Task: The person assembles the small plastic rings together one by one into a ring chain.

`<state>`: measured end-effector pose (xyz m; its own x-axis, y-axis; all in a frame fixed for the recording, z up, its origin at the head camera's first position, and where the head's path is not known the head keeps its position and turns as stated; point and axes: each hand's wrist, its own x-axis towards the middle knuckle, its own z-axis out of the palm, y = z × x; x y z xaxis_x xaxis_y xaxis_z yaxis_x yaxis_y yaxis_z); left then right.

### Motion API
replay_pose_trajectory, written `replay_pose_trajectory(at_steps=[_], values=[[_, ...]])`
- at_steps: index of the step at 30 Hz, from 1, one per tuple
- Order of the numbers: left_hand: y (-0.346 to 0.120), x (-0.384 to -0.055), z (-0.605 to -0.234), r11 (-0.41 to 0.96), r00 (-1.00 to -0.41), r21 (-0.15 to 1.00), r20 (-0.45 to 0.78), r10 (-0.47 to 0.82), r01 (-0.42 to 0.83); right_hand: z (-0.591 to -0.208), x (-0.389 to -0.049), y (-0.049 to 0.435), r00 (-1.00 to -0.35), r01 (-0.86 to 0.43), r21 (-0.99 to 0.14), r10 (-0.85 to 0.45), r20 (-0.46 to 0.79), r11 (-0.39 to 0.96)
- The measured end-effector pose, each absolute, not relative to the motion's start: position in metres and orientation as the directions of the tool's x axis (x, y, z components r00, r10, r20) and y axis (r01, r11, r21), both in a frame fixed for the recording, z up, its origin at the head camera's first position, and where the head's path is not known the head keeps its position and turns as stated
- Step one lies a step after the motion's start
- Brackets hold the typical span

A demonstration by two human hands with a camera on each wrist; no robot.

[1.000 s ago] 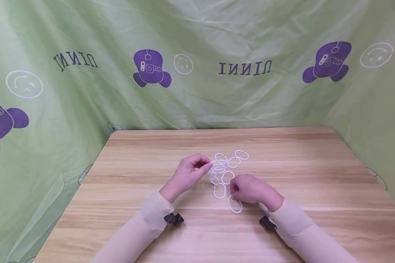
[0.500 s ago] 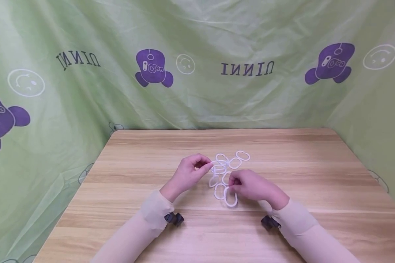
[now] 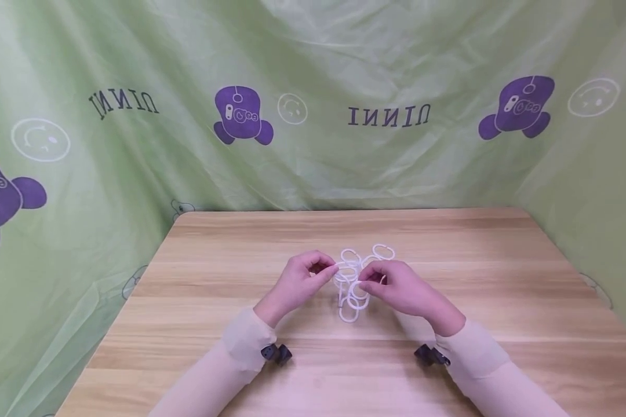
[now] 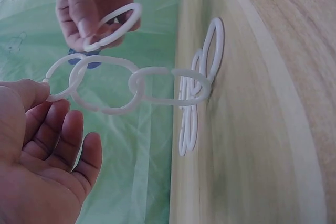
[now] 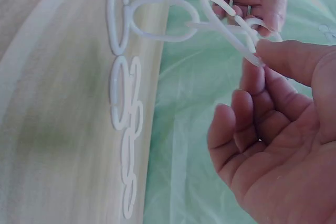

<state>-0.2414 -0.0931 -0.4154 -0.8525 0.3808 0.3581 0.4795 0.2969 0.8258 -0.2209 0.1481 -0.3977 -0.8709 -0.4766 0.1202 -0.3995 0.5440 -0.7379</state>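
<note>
My left hand pinches the top link of a short hanging chain of white oval plastic links between thumb and index finger. Each link has a small gap in its loop. The chain's lower end comes down close to the tabletop. Opposite it, my right hand holds a single white link by one end, thumb against index finger. That link overlaps the chain in the head and right wrist views, while in the left wrist view it shows apart, beyond it. The other fingers of both hands are loosely bent.
Several loose white links lie on the wood-grain table beneath and beyond the hands. A green printed curtain hangs behind the table and along both sides. A small black camera sits at each wrist.
My right hand has lifted its link off the table and brought it up and left, beside the chain. The left hand keeps its pinch in nearly the same place.
</note>
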Motion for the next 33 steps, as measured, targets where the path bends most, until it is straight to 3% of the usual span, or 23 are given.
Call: replay_pose_trajectory(at_steps=[7,19,33], values=[[-0.092,-0.241,-0.419,0.29,-0.844,0.821,0.367,0.392,0.492,-0.391,-0.22,0.15,-0.911,-0.356,-0.801,-0.37,0.183,0.481],[-0.091,-0.237,-0.419,0.313,-0.734,0.689,0.475,0.484,0.653,-0.381,-0.22,0.142,-0.951,-0.288,-0.828,-0.248,0.187,0.48],[-0.093,-0.231,-0.411,0.335,-0.716,0.655,0.483,0.505,0.678,-0.386,-0.216,0.133,-0.937,-0.347,-0.752,-0.176,0.301,0.56]])
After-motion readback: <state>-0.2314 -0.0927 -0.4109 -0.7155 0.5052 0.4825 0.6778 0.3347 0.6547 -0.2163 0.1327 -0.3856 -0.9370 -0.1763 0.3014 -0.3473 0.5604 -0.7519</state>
